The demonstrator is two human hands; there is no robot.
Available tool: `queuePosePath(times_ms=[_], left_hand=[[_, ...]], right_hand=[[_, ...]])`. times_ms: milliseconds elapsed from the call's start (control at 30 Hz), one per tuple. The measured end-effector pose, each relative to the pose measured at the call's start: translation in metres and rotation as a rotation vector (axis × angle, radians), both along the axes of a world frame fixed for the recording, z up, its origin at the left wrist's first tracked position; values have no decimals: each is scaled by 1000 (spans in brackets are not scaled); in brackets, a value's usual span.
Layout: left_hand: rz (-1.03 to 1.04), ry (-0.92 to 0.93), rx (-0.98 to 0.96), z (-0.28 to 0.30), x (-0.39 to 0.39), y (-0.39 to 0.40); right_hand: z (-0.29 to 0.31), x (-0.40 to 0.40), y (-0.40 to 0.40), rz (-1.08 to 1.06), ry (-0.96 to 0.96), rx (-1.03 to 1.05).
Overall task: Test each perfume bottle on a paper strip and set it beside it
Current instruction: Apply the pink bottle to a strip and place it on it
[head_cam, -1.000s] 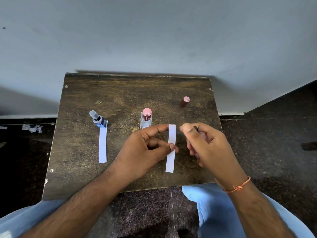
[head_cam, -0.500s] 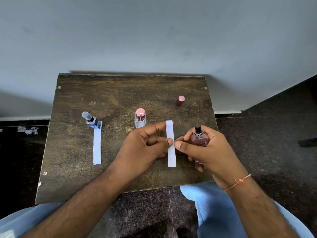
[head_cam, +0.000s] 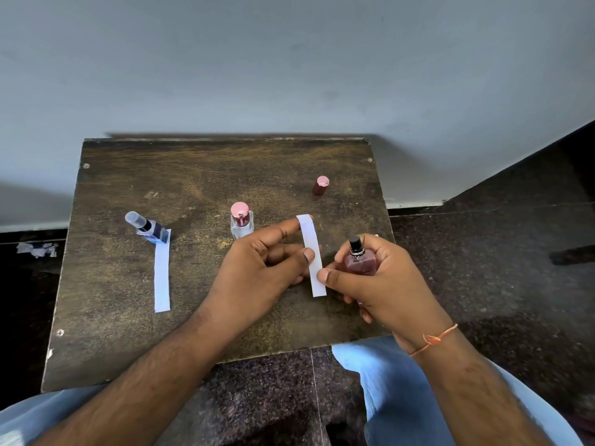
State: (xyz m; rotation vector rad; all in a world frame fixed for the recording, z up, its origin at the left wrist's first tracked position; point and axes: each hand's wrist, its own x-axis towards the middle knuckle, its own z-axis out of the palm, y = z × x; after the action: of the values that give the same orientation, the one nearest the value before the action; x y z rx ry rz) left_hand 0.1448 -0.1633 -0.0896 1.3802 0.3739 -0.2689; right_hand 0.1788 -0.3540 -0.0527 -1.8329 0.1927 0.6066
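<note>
Two hands work near the table's (head_cam: 106, 317) right front edge. Right hand (head_cam: 380, 284) wraps a small pink glass bottle (head_cam: 360, 262), uncapped, black nozzle up: likely light, smooth, breakable; best gripped around its flat body. Left hand (head_cam: 257, 268) pinches a thin, floppy paper strip (head_cam: 314, 259) mid-length, forefinger steadying its far end.
</note>
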Motion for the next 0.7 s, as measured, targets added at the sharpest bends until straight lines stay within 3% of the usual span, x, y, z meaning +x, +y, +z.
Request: queuePosePath(times_ms=[400,467,600,700], left_hand=[[-87,-42,165,-1,-7,5],[-137,-106,312,1,-12,8],[-365,-399,849,9,-22,11],[-529,-442,1005,13,-23,6]], right_hand=[[-18,10,-12,-45,-64,-252],[-19,12,-12,-44,-76,-295],[-19,15,-13,-21,-111,-375],[-22,16,-15,2,-122,-446]])
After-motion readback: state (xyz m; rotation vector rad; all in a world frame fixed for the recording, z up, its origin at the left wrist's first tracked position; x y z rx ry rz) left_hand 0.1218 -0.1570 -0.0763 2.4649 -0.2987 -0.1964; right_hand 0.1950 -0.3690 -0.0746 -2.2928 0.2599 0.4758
